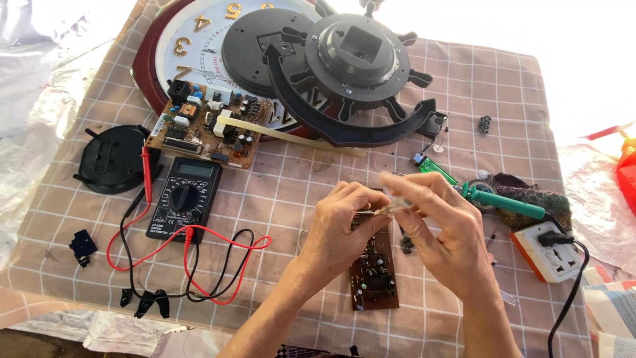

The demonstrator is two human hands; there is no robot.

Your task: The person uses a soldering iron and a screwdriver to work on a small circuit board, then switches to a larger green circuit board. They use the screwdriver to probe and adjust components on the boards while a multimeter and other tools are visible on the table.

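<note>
Clear-handled screwdriver (392,204) was pinched in the right hand (445,233), fingers pressed together around its handle, its long axis lying nearly level and its thin shaft pointing left toward the left hand (344,229); that hand's fingertips were closed about the tip, though what they pinched could not be made out, both hovering just above the brown circuit board (375,273) on the checked cloth (278,199)

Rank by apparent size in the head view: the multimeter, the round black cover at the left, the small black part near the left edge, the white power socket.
1. Round black cover
2. Multimeter, close behind; hardly separable
3. White power socket
4. Small black part
</note>
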